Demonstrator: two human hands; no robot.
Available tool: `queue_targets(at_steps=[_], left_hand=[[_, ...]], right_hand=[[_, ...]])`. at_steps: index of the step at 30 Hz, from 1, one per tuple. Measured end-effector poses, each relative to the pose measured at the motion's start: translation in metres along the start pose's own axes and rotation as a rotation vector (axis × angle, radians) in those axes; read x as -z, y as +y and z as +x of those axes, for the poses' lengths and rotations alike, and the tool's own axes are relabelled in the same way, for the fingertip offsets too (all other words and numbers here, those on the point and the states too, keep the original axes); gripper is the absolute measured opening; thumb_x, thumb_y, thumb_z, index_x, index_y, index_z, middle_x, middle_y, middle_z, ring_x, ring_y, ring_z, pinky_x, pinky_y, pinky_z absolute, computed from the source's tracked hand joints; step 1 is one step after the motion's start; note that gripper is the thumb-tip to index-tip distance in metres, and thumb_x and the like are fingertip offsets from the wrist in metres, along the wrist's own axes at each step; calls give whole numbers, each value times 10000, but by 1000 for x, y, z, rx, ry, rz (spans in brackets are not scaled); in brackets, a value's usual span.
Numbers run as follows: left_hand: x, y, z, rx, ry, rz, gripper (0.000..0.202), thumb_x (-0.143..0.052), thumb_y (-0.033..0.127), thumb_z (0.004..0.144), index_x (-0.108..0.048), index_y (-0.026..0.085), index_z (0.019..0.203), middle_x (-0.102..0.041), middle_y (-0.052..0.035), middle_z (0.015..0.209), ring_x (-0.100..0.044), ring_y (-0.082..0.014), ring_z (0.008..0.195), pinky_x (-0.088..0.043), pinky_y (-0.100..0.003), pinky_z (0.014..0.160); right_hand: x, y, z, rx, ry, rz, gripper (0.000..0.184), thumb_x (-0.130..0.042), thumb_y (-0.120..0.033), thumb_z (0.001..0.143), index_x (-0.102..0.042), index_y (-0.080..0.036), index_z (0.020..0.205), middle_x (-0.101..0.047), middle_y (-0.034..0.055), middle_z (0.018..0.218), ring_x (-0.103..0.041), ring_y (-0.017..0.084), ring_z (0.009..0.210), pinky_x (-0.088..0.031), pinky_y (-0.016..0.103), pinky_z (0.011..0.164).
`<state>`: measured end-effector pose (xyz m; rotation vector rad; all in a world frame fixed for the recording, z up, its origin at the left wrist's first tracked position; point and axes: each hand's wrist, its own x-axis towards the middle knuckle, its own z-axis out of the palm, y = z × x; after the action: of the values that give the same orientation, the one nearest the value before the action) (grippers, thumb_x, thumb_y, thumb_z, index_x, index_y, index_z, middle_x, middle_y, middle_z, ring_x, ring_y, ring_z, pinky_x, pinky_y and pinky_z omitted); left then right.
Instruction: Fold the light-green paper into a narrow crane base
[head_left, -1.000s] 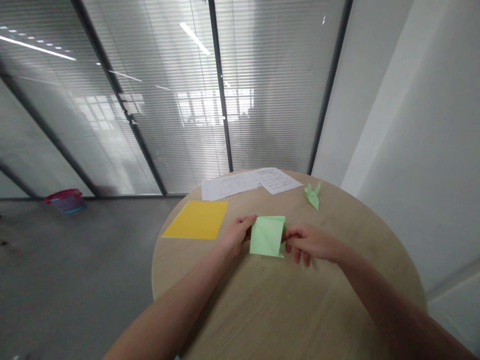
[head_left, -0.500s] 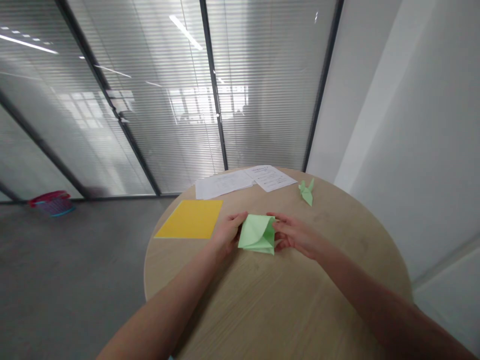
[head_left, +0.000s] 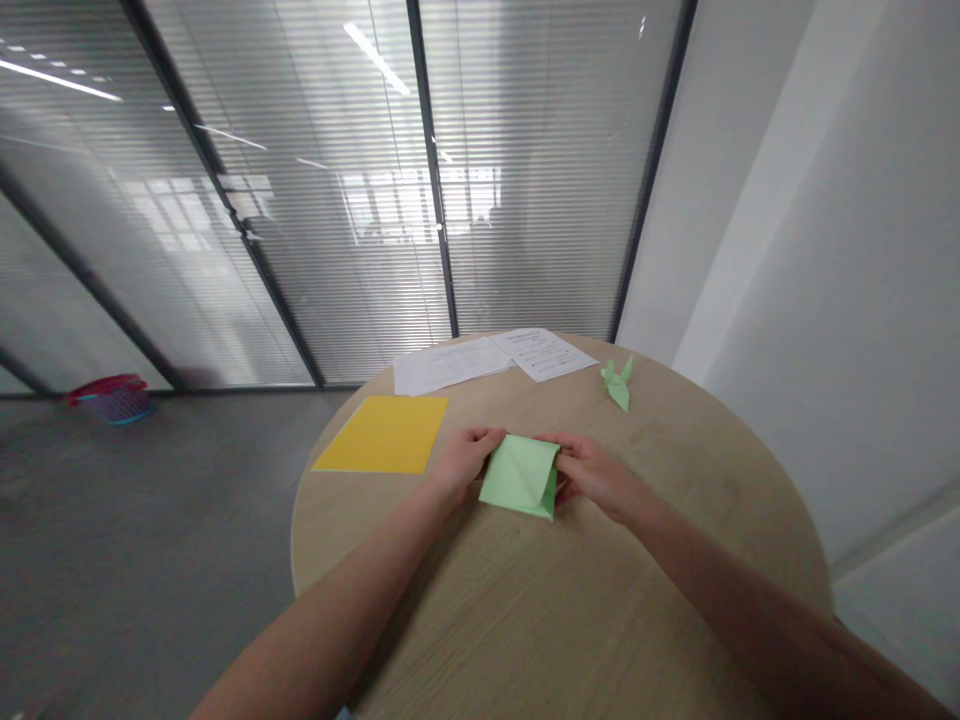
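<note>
A folded square of light green paper (head_left: 519,475) is held just above the round table, its layers slightly apart along the right and lower edges. On its left side, my left hand (head_left: 466,460) grips the upper left edge, with the thumb on top. My right hand (head_left: 589,468) has closed on the upper right corner, and some of its fingers are hidden behind the paper. A folded green paper figure, shaped like an origami crane (head_left: 617,384), lies farther back on the right.
The round wooden table (head_left: 675,560) carries a yellow paper stack (head_left: 390,435) at the left and white printed sheets (head_left: 457,366) at the back. A red and blue basket (head_left: 114,400) stands on the floor to the left. Glass panels with blinds (head_left: 360,300) rise behind.
The green paper's raised upper flap now lies flatter, and its right-hand opening has narrowed. My right hand has gone from loosely spread beside the paper to gripping its upper right corner.
</note>
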<state>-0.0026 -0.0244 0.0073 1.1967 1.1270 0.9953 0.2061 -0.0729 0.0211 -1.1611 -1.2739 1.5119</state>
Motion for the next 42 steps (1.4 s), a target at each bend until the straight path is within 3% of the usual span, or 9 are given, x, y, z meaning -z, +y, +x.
queue_targets(at_steps=[3, 6, 9, 14, 20, 34, 38, 42], left_hand=[[1, 4, 0, -59, 21, 71, 421, -788, 575, 750, -692, 165, 757, -602, 12, 616, -507, -118, 514, -336, -239, 504], [0, 11, -4, -122, 27, 141, 369, -760, 535, 776, -726, 167, 793, -592, 22, 615, -473, -113, 518, -316, -239, 508], [-1, 18, -10, -160, 2, 202, 343, -746, 511, 779, -751, 168, 796, -612, 16, 627, -480, -121, 530, -322, -246, 515], [-6, 28, -21, -208, -30, 254, 325, -753, 495, 769, -780, 171, 786, -655, 1, 661, -519, -136, 579, -357, -248, 544], [-5, 38, -28, -250, -79, 211, 419, -758, 544, 764, -820, 166, 934, -739, -45, 780, -597, -161, 663, -460, -260, 611], [-10, 59, -56, -425, -22, 136, 219, -811, 402, 743, -846, 201, 822, -780, -42, 774, -636, -153, 651, -527, -249, 623], [-11, 63, -64, -473, -11, 98, 151, -830, 339, 719, -848, 212, 799, -785, -37, 745, -648, -144, 630, -545, -235, 604], [-12, 67, -73, -533, -3, 122, 141, -818, 310, 761, -859, 222, 863, -818, -56, 832, -718, -170, 711, -587, -246, 653]], right_hand=[[4, -6, -2, -33, -24, 46, 364, -473, -277, 943, -671, -196, 1238, -772, 75, 901, -729, 194, 708, -609, 328, 630], [7, -10, -5, -62, -65, 52, 434, -378, -419, 1012, -661, -185, 1244, -764, 96, 919, -733, 211, 735, -608, 351, 628], [5, -10, -9, -36, -94, -25, 415, -538, -526, 976, -695, -183, 1151, -744, 79, 897, -711, 200, 726, -565, 288, 561], [-3, -5, -12, 3, -88, -142, 389, -781, -451, 822, -702, -179, 1089, -713, 33, 802, -650, 161, 617, -507, 238, 478], [-3, -13, -15, 103, -13, -176, 341, -733, -449, 824, -706, -179, 1031, -661, 13, 777, -630, 159, 624, -546, 258, 490], [-5, -32, -40, 395, 76, -456, 231, -677, -406, 888, -740, -222, 1015, -740, 43, 907, -655, 214, 804, -528, 324, 705], [-7, -37, -47, 476, 123, -502, 202, -677, -379, 890, -752, -222, 993, -754, 40, 880, -658, 208, 768, -512, 318, 696], [-12, -42, -54, 564, 146, -542, 171, -661, -344, 906, -752, -219, 979, -763, 39, 861, -676, 199, 750, -516, 296, 667]])
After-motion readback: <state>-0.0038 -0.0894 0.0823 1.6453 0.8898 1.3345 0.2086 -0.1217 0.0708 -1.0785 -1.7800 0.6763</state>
